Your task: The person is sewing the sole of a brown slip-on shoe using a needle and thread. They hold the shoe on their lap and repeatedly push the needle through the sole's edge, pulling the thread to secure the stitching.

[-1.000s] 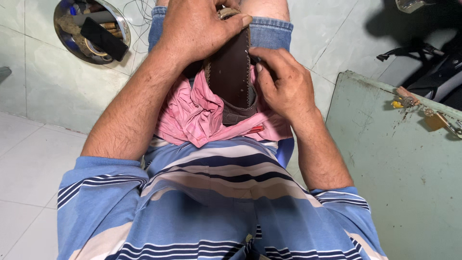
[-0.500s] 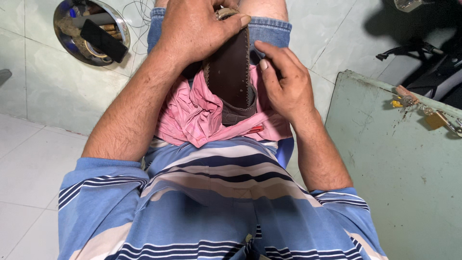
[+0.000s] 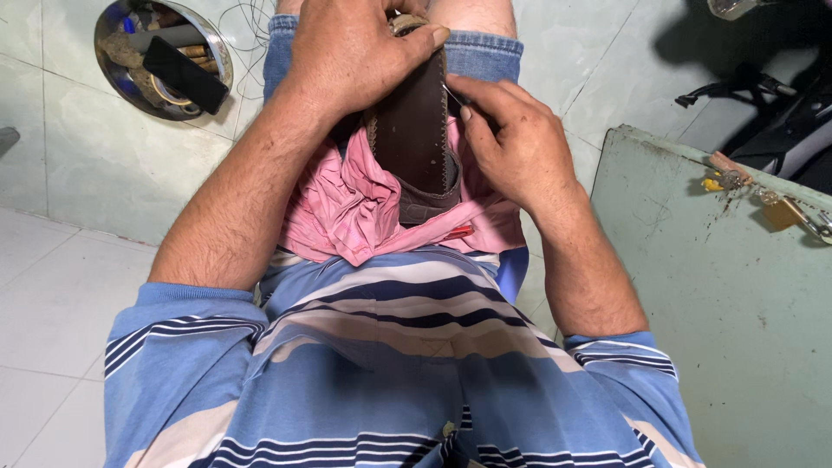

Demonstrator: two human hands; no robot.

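I see a crumpled pink cloth (image 3: 347, 212) spread across my lap, and on it a dark brown leather shoe sole (image 3: 416, 130), stitched edge up. My left hand (image 3: 360, 52) clamps the sole's far end; my right hand (image 3: 511, 143) pinches a thin needle (image 3: 452, 94) at its edge. I judge stitching underway; next the needle wants a firm, straight pull. Farther off, a round metal bowl of tools (image 3: 165, 56) sits on the floor.

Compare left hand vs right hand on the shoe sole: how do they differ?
The left hand spreads over the top end of the brown shoe sole, clamping it. The right hand sits at the sole's side edge, fingertips pinched, apparently on a thin needle. Both touch the sole over the pink cloth.
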